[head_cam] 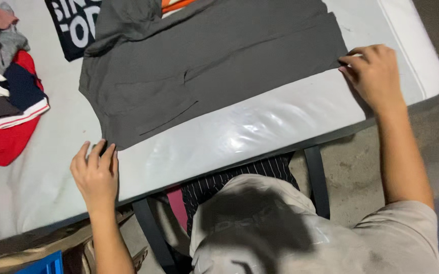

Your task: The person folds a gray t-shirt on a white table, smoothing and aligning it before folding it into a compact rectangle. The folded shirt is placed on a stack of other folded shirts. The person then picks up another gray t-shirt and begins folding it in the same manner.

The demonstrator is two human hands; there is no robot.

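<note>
- I have a dark grey garment (pixel 214 66) spread flat across the upper middle of the frame, lying on the pale grey counter (pixel 240 137). Its lower hem runs on a slant from lower left up to the right.
- My left hand (pixel 95 172), lower left of the frame, rests at the garment's lower left corner; its fingers (pixel 94 155) lie loosely together and flat, tips touching or just at the cloth edge. I cannot tell whether any cloth is pinched under them.
- My right hand (pixel 374 76), upper right of the frame, has its fingertips pressed together on the garment's right corner, thumb and forefinger nipping the edge.
- I judge the fabric light, soft and limp: it shows shallow creases and a folded-over lump near the top. It will sag and drag rather than hold a shape, so corners and hems are the places to hold.
- The counter looks smooth and a little glossy, so the cloth should slide easily.
- Edges: the counter's near edge runs just below the hem, and its rounded right end is near my right hand. Cloth pulled either way could slip off.
- Open room: a bare strip of counter between hem and near edge, and more at lower left.
- Crowding: a heap of red, white and navy clothes (pixel 4 101) at the left edge, a black printed garment (pixel 72 25) at the top left touching the grey one, and an orange bit (pixel 176 5) at the top.
</note>
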